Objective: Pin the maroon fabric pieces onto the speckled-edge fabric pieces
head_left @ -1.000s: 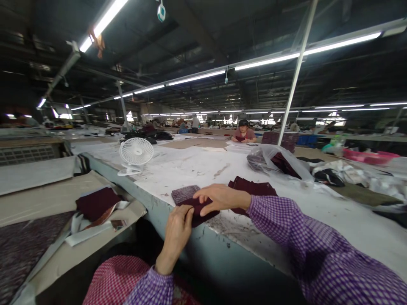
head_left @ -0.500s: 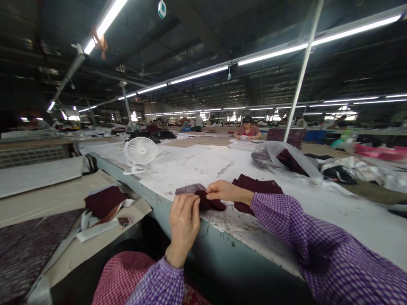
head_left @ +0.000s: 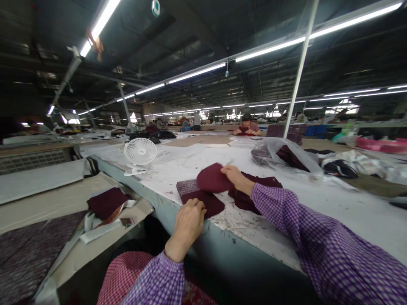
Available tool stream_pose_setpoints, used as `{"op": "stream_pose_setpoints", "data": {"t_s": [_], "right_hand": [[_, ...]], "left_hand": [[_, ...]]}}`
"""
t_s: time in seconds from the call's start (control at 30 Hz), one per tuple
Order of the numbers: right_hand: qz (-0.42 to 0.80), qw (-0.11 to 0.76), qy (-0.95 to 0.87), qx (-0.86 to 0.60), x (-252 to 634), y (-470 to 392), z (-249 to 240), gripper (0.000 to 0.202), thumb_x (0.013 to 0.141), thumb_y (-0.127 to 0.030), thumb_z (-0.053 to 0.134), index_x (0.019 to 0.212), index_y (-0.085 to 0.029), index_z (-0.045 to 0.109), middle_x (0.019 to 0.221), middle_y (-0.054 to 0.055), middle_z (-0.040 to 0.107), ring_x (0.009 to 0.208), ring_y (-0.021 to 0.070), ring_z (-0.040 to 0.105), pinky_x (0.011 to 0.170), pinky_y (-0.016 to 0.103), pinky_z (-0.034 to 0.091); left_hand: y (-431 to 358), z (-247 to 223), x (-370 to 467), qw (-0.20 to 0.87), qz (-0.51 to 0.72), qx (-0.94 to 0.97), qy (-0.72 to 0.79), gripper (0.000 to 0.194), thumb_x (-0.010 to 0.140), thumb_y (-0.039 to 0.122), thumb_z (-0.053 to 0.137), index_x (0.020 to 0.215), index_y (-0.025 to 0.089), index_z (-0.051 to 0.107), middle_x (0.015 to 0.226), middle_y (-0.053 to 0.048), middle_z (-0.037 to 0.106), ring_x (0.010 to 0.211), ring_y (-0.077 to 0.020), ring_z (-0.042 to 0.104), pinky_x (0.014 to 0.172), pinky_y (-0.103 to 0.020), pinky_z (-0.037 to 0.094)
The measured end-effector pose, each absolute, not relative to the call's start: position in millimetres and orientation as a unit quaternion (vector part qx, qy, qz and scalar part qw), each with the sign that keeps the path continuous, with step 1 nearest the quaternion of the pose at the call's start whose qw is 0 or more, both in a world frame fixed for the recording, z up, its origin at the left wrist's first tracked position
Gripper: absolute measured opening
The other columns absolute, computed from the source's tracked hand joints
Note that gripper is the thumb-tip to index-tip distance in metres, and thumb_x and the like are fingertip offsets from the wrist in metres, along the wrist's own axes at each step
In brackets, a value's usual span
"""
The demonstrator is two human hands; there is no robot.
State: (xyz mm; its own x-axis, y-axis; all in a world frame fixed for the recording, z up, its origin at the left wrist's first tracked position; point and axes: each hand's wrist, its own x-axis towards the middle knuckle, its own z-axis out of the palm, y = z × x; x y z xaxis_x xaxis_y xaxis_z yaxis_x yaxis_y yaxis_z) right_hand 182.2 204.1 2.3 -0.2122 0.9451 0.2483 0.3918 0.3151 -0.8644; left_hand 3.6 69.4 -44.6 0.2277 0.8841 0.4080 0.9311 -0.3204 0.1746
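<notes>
My right hand [head_left: 235, 178] pinches the edge of a maroon fabric piece [head_left: 213, 178], which is raised over the white-topped table. Below it, dark maroon pieces [head_left: 210, 204] lie at the table's near edge beside a speckled grey-purple piece [head_left: 187, 187]. My left hand [head_left: 190, 218] rests with curled fingers on the near left edge of the dark pieces; whether it grips them is hidden. Partly behind my right wrist spreads a pile of dark maroon fabric [head_left: 246, 199].
A white fan [head_left: 140, 151] stands at the table's left edge. A clear plastic bag [head_left: 286, 156] with dark cloth lies to the right, near a metal pole [head_left: 300, 72]. Another person [head_left: 248, 126] works across the table. Maroon cloth [head_left: 107, 202] lies on the lower left surface.
My right hand has lifted a maroon piece up and away from the pieces below. My left hand has shifted slightly right. The person opposite now holds up dark red cloth.
</notes>
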Motion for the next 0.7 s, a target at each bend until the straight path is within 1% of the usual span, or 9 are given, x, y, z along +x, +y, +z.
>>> {"op": "stream_pose_setpoints", "data": {"t_s": [0.13, 0.23, 0.3, 0.4, 0.47, 0.53, 0.6, 0.67, 0.7], "right_hand": [[0.285, 0.528, -0.634, -0.488, 216.6, 224.4, 35.2, 0.026, 0.076, -0.044, 0.047, 0.068, -0.02, 0.042, 0.059, -0.004, 0.041, 0.055, 0.0109, 0.039, 0.053, 0.023, 0.035], [0.245, 0.552, -0.682, -0.412, 214.0, 207.9, 48.6, 0.024, 0.077, -0.042, 0.05, 0.073, -0.019, 0.045, 0.064, -0.003, 0.046, 0.058, 0.0107, 0.043, 0.056, 0.023, 0.036], [0.195, 0.502, -0.779, -0.321, 198.6, 182.6, 51.5, 0.021, 0.08, -0.038, 0.052, 0.076, -0.018, 0.051, 0.068, -0.001, 0.051, 0.061, 0.0112, 0.046, 0.059, 0.024, 0.037], [0.118, 0.301, -0.926, -0.196, 171.7, 140.6, 51.0, 0.016, 0.085, -0.029, 0.053, 0.079, -0.017, 0.061, 0.078, 0.003, 0.061, 0.071, 0.0133, 0.052, 0.069, 0.026, 0.039], [0.14, 0.141, -0.974, -0.11, 159.9, 121.7, 49.3, 0.017, 0.087, -0.028, 0.054, 0.082, -0.017, 0.066, 0.084, 0.004, 0.064, 0.077, 0.0136, 0.056, 0.075, 0.026, 0.041], [0.201, 0.074, -0.974, -0.079, 156.0, 115.7, 47.6, 0.018, 0.087, -0.031, 0.055, 0.09, -0.018, 0.068, 0.091, 0.004, 0.065, 0.084, 0.0136, 0.059, 0.08, 0.025, 0.043], [0.23, 0.129, -0.956, -0.128, 158.5, 121.4, 45.6, 0.027, 0.084, -0.035, 0.06, 0.105, -0.018, 0.065, 0.107, 0.006, 0.063, 0.096, 0.0158, 0.058, 0.086, 0.028, 0.043], [0.233, 0.196, -0.926, -0.222, 164.4, 134.0, 41.8, 0.049, 0.079, -0.037, 0.065, 0.123, -0.017, 0.055, 0.125, 0.012, 0.053, 0.108, 0.0204, 0.053, 0.089, 0.032, 0.044], [0.252, 0.192, -0.912, -0.261, 167.5, 141.2, 38.9, 0.059, 0.077, -0.037, 0.067, 0.129, -0.016, 0.049, 0.129, 0.014, 0.049, 0.11, 0.0222, 0.052, 0.089, 0.034, 0.045]], "left_hand": [[77.1, -35.8, -0.4, -0.003, -0.222, -0.781, -0.583, 0.023, 0.09, 0.028, 0.045, 0.085, 0.017, 0.065, 0.095, -0.008, 0.064, 0.096, -0.0251, 0.057, 0.082, -0.037, 0.044], [82.2, -30.6, -2.5, -0.09, -0.28, -0.762, -0.577, 0.035, 0.089, 0.042, 0.044, 0.078, 0.017, 0.065, 0.092, -0.011, 0.066, 0.097, -0.0284, 0.058, 0.085, -0.041, 0.044], [83.4, -27.7, -4.6, -0.224, -0.401, -0.691, -0.558, 0.05, 0.088, 0.056, 0.036, 0.082, 0.016, 0.065, 0.091, -0.013, 0.067, 0.094, -0.0282, 0.061, 0.085, -0.043, 0.046], [80.4, -27.8, -10.7, -0.475, -0.58, -0.493, -0.441, 0.069, 0.083, 0.071, 0.026, 0.103, 0.014, 0.059, 0.096, -0.015, 0.068, 0.085, -0.0263, 0.065, 0.076, -0.042, 0.052], [76.3, -32.8, -15.9, -0.546, -0.616, -0.412, -0.392, 0.062, 0.076, 0.066, 0.049, 0.109, 0.015, 0.056, 0.094, -0.012, 0.068, 0.078, -0.0239, 0.066, 0.069, -0.038, 0.054], [71.8, -40.7, -19.8, -0.54, -0.629, -0.391, -0.4, 0.056, 0.064, 0.044, 0.072, 0.11, 0.016, 0.057, 0.088, -0.007, 0.069, 0.074, -0.0203, 0.066, 0.067, -0.032, 0.053], [67.5, -48.3, -20.9, -0.52, -0.644, -0.385, -0.409, 0.062, 0.056, 0.028, 0.077, 0.113, 0.017, 0.056, 0.086, -0.004, 0.07, 0.074, -0.0182, 0.066, 0.066, -0.028, 0.052], [63.2, -52.8, -19.1, -0.522, -0.65, -0.38, -0.401, 0.066, 0.056, 0.025, 0.075, 0.118, 0.018, 0.053, 0.086, -0.003, 0.07, 0.074, -0.018, 0.066, 0.066, -0.027, 0.051], [61.2, -53.8, -17.6, -0.523, -0.655, -0.375, -0.396, 0.067, 0.057, 0.025, 0.075, 0.12, 0.019, 0.052, 0.087, -0.002, 0.07, 0.075, -0.018, 0.066, 0.066, -0.027, 0.051]]}}
